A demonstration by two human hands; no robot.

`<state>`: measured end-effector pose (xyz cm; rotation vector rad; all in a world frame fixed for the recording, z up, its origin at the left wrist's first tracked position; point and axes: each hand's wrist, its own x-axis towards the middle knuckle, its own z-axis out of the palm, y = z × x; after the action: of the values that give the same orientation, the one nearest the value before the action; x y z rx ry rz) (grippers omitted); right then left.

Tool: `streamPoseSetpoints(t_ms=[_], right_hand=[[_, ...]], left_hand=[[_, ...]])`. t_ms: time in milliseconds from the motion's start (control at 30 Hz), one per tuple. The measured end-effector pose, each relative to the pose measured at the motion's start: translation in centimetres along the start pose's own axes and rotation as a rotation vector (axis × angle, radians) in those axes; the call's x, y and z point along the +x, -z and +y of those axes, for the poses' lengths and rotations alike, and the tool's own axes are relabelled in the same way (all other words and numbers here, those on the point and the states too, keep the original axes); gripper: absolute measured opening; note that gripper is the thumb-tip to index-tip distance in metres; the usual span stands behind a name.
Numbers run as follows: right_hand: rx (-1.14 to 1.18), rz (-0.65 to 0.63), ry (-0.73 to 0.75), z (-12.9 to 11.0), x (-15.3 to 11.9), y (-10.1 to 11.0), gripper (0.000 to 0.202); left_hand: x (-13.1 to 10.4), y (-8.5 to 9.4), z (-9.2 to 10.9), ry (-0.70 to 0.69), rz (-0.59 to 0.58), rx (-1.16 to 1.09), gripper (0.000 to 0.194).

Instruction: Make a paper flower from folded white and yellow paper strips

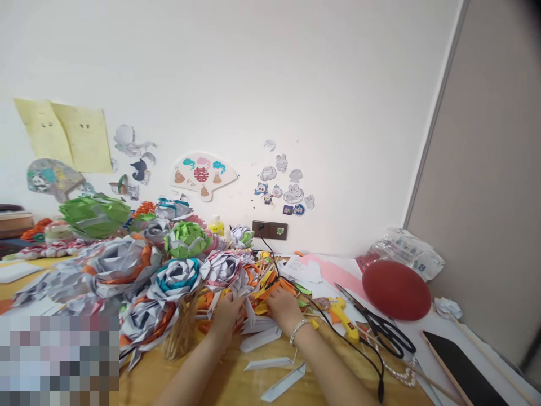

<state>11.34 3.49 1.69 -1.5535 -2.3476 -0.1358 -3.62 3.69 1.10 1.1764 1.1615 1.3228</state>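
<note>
This looks like a craft corner in a home or small private room, improvised rather than fitted out as a workshop. The plain white wall (359, 113) carries small cartoon paper cut-outs (293, 193), pale yellow paper sheets (91, 141) with drawn eyes and a white fan-shaped card (205, 194), a personal sort of decoration. Below sits a dark brown socket panel (279, 230). The light-brown wooden worktop (236, 378) is crowded with large folded-paper flowers (188, 238), loose folded white paper strips (264, 339), a yellow glue gun (346, 318) and black-handled scissors (382, 327).
</note>
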Motion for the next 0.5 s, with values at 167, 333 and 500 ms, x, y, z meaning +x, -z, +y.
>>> streamPoseSetpoints(t_ms=[167, 333, 500], right_hand=[[0.032, -0.001, 0.029, 0.4, 0.1, -0.2, 0.016], [0.172, 0.047, 0.048, 1.0, 0.2, 0.1, 0.015], [0.383, 0.186, -0.096, 1.0, 0.5, 0.6, 0.021]], left_hand=[[0.0, -0.1, -0.2, 0.075, -0.072, -0.037, 0.033], [0.3, 0.0, -0.7, 0.076, -0.092, -0.053, 0.034], [0.3, 0.0, -0.7, 0.06, -0.095, -0.043, 0.036]])
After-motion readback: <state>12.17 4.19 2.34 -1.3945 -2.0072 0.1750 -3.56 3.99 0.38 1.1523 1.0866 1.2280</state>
